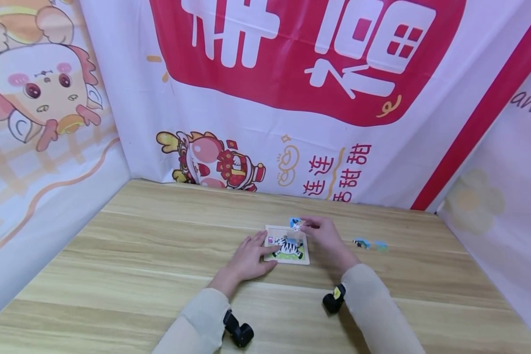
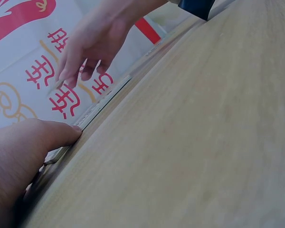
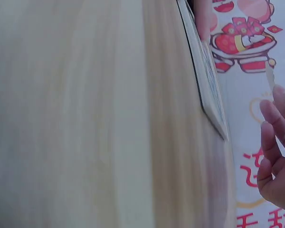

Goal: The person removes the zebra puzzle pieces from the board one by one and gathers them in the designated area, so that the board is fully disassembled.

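A small wooden puzzle board [image 1: 287, 261] with a zebra picture lies on the table, its upper part partly unfilled. My left hand [image 1: 249, 256] rests at the board's left side, one finger reaching over the zebra [image 1: 288, 247] and the thumb along the near edge. In the left wrist view that thumb [image 2: 61, 134] lies at the board's edge. Above the far edge, my right hand [image 1: 324, 233] pinches a blue and white puzzle piece [image 1: 295, 222] between thumb and fingertips. The right wrist view shows this piece [image 3: 270, 75] edge-on, raised off the board.
Two more puzzle pieces, one dark and blue [image 1: 362, 243] and one pale blue-green [image 1: 381, 245], lie on the wooden table [image 1: 159, 236] to the right of the board. Printed cloth [image 1: 248, 108] hangs behind the table and along both sides.
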`<state>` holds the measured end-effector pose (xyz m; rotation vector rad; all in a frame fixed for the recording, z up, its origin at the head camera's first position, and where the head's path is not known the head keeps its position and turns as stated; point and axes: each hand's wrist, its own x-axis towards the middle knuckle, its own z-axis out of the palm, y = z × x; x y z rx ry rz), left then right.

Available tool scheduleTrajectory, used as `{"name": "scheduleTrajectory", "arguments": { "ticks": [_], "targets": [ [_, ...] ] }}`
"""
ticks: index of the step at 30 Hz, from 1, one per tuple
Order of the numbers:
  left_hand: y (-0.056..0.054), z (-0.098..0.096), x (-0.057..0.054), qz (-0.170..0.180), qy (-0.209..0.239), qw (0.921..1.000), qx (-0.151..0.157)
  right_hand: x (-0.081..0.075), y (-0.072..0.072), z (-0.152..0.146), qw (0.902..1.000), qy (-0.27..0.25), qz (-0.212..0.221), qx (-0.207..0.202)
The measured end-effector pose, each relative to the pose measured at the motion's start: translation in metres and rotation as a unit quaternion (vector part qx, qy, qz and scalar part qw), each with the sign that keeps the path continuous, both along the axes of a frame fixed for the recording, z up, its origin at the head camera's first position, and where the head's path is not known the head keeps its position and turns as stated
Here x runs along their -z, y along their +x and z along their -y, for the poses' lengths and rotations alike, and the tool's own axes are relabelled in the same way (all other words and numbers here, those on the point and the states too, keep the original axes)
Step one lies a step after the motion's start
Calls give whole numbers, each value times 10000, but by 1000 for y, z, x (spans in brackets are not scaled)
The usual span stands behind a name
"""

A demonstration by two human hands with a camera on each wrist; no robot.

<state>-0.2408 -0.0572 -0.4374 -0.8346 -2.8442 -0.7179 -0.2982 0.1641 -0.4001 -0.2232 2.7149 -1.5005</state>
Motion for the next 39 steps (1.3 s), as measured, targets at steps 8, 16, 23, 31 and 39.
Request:
{"name": "scheduleTrajectory", "arguments": {
  "ticks": [8, 16, 23, 31, 39],
  "targets": [
    [0, 0, 0, -54, 12, 10000, 14, -8, 4, -38, 9994, 42, -322, -103],
    [-1, -1, 1, -54, 7, 10000, 9, -4, 3, -80, 9986, 84, -485, 191],
    [-2, -1, 2, -33, 5, 10000, -20, 2, 4, -110, 9976, 436, -483, 244],
    [-2, 0, 2, -12, -34, 10000, -52, 13, 6, -123, 9968, 662, -439, 85],
    [-3, -1, 3, 27, -53, 10000, -44, 20, 6, -122, 9964, 738, -400, 131]
  ]
}}
